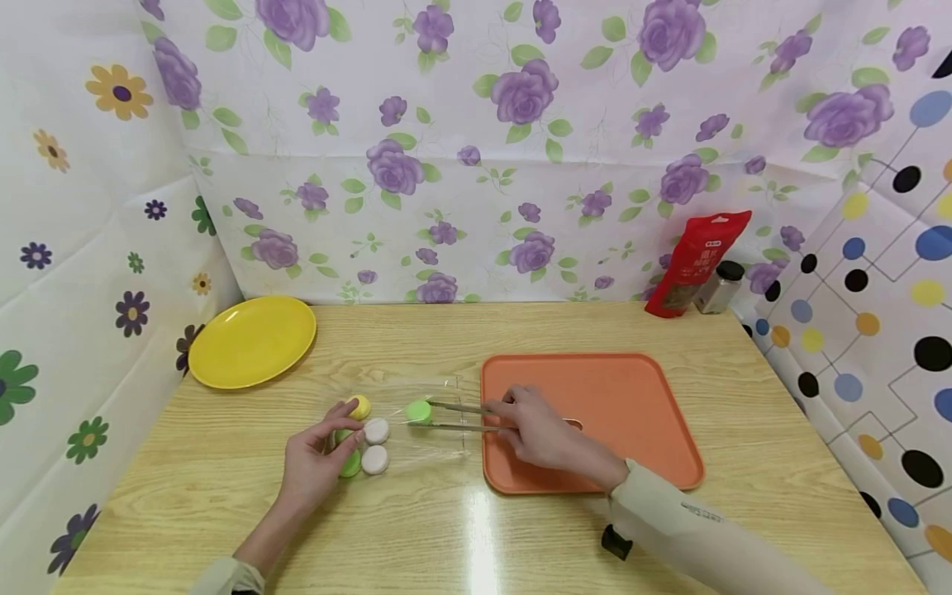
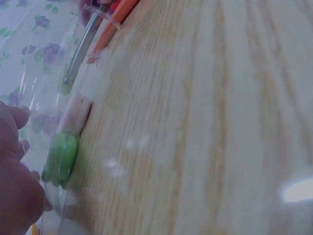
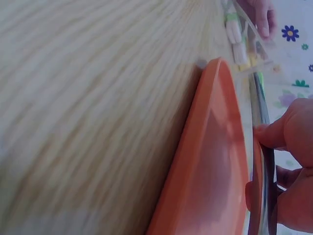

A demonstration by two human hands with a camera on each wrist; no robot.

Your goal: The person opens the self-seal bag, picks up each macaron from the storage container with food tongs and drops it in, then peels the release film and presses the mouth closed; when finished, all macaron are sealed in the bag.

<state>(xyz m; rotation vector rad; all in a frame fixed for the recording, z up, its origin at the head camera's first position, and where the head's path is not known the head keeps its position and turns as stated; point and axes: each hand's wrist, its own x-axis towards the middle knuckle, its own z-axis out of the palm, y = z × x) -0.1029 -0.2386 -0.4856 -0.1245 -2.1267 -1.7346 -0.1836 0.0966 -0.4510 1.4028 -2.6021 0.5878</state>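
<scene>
My left hand (image 1: 314, 463) pinches the film of a clear plastic bag (image 1: 435, 388) at its left part. Inside the bag lie several macarons: a yellow one (image 1: 360, 406), two pale ones (image 1: 375, 460) and green ones (image 1: 349, 464), partly behind my fingers. My right hand (image 1: 539, 430), above the orange tray, grips metal tongs (image 3: 261, 107). Their two arms reach through the bag's right opening, one on each side of a green macaron (image 1: 419, 412). In the left wrist view, a green macaron (image 2: 61, 159) sits near my left fingers, under the film.
The orange tray (image 1: 595, 368) lies right of the bag. A yellow plate (image 1: 253, 343) is at the back left. A red pouch (image 1: 699, 263) and a black-capped jar (image 1: 721, 287) stand at the back right. Patterned cloth walls surround the wooden table.
</scene>
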